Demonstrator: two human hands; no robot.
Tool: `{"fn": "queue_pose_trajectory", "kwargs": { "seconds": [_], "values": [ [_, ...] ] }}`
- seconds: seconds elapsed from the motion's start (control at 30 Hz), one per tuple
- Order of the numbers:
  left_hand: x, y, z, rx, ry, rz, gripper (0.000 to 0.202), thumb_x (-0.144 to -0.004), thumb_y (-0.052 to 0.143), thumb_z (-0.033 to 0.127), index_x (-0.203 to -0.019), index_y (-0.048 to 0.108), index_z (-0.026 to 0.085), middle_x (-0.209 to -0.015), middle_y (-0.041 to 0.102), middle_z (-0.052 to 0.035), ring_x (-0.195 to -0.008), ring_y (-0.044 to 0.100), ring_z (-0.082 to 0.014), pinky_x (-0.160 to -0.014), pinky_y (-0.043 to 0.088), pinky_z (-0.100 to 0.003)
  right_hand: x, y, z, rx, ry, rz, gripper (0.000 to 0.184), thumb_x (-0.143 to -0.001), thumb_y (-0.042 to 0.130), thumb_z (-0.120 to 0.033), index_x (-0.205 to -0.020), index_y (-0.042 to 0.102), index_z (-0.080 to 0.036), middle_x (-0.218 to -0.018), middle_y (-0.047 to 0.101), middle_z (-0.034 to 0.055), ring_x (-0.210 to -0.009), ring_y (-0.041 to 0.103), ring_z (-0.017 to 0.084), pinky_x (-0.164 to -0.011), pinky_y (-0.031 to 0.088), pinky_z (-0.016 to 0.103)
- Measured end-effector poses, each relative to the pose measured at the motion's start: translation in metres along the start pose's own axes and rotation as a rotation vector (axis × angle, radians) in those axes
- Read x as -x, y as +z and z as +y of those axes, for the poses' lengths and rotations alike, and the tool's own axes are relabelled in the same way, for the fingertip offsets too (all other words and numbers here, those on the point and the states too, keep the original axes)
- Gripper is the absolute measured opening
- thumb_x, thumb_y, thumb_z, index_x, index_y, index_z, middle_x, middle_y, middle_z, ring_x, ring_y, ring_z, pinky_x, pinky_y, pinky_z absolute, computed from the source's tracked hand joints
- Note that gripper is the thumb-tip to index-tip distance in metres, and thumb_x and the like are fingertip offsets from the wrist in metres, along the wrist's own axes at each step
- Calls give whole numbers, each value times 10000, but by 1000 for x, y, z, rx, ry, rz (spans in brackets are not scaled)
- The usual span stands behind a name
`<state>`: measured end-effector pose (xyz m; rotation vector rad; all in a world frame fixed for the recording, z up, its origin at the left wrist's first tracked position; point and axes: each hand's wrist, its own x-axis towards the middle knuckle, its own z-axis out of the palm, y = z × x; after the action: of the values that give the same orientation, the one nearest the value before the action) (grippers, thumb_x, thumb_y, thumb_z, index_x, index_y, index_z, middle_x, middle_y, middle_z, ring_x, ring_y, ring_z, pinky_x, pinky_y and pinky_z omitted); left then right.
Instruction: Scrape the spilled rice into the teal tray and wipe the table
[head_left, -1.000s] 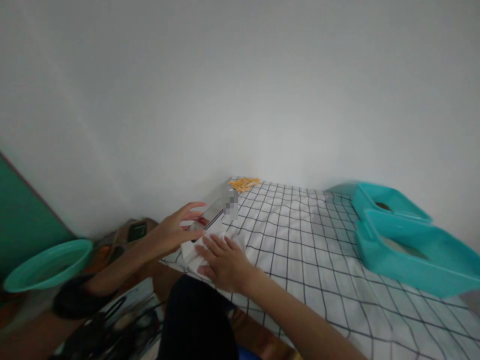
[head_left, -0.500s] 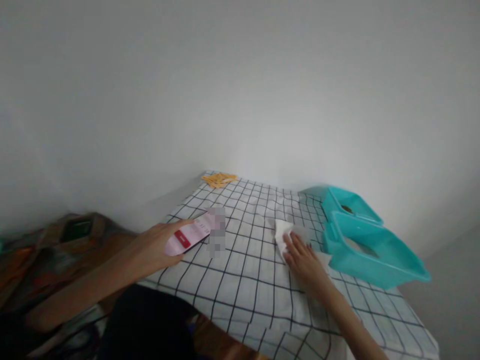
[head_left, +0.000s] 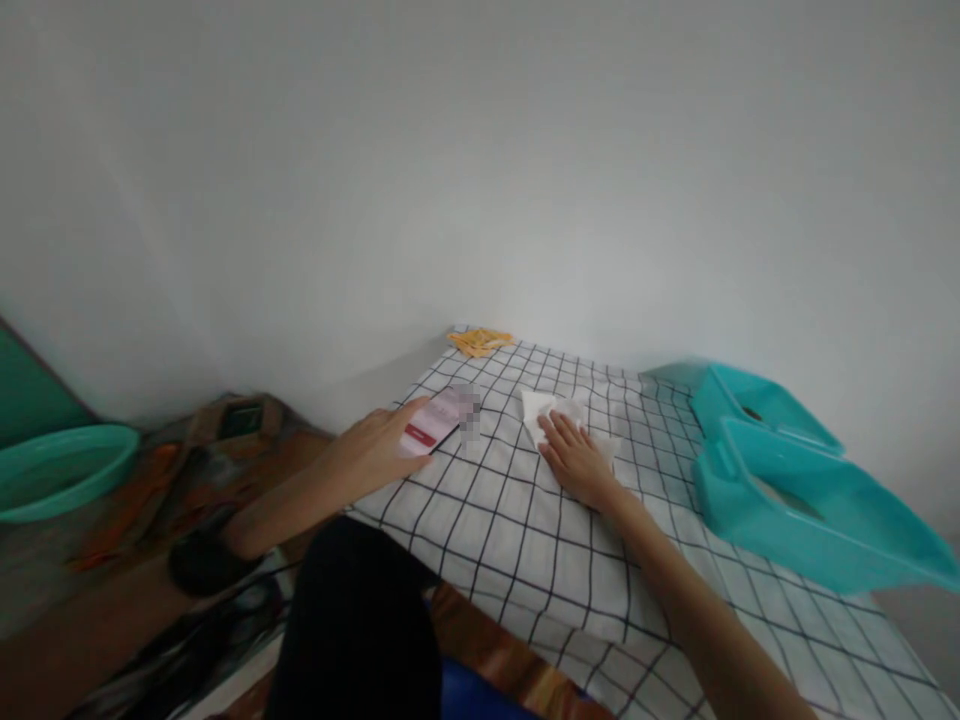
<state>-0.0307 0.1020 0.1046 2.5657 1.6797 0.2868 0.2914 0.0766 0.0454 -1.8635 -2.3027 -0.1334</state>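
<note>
My left hand [head_left: 375,450] rests at the table's left edge with its fingers curled round a phone [head_left: 439,421] that shows a pink screen with a red button. My right hand [head_left: 574,460] lies flat, fingers stretched, on a white cloth [head_left: 551,412] spread on the checked tablecloth [head_left: 525,540]. The two hands are about a hand's width apart.
Two teal plastic trays [head_left: 795,480] stand at the table's right side. A small heap of yellow strips [head_left: 480,341] lies at the far corner by the wall. A teal basin [head_left: 60,470] and dark clutter sit on the floor to the left.
My right hand has slid the white cloth from the left edge across the table, then back toward the middle. The left hand stays on the phone.
</note>
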Motion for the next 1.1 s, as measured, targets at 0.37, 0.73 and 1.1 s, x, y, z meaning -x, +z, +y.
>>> {"fn": "queue_pose_trajectory", "kwargs": {
  "seconds": [0.37,0.73,1.1],
  "values": [
    [-4,-4,7,-16,-23,-13,853,-808,555,388,-1536,224,91,-1247,664,-207,-1128,648,-341,-951,473,-380,31,-9,1,-23,-41,-8,545,-1048,212,-401,-1555,306,-226,-1626,263,61,-1505,208,205,-1194,241,465],
    [-39,-19,-2,-38,-164,-48,724,-901,406,560,-1469,378,112,-1081,735,-212,-1054,679,-396,-863,492,-444,30,-3,1,-26,-57,61,535,-1050,226,-403,-1548,325,-235,-1613,302,69,-1499,234,223,-1178,270,495],
    [-110,-5,-46,63,-326,-156,314,-944,588,415,-1111,637,152,-1055,686,-65,-879,675,-188,-778,576,-388,29,-6,-1,-29,-44,54,531,-1051,235,-387,-1549,321,-225,-1615,291,85,-1500,229,233,-1181,262,501]
  ]
}}
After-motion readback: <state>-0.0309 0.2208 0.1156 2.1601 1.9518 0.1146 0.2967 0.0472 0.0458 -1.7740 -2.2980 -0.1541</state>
